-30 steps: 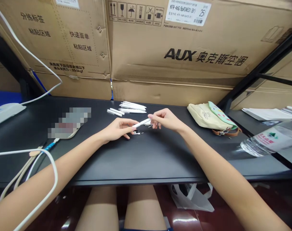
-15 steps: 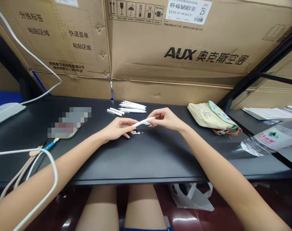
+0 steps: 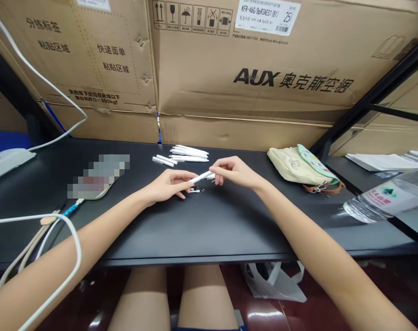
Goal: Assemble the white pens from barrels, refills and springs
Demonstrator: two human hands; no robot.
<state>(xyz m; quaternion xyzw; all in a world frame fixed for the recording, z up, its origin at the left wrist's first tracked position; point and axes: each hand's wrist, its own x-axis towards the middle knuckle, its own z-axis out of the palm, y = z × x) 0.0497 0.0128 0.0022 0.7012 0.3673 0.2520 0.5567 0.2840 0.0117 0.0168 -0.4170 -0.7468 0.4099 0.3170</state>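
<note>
A slim white pen [image 3: 202, 176] lies across the gap between my hands, held at an angle above the black tabletop [image 3: 229, 230]. My left hand [image 3: 169, 184] pinches its near end in the fingertips, and my right hand [image 3: 233, 171] grips the far end. Just below the pen, tiny white and dark pen parts [image 3: 196, 190] lie on the table. Behind my hands is a loose pile of several white pen barrels [image 3: 186, 154]. My fingers hide part of the pen's ends.
A cream cloth pouch with a green flap [image 3: 298, 166] sits to the right, past it a plastic water bottle [image 3: 384, 200] and papers [image 3: 377, 162]. A pixelated flat object [image 3: 98, 177] and a white device [image 3: 8, 161] lie left. White cables cross my left forearm. Cardboard boxes [image 3: 250, 78] wall the table's back.
My right hand has come lower and closer to the left, and the pen now sits flatter, with less of its far end showing. The pile and small parts have not moved.
</note>
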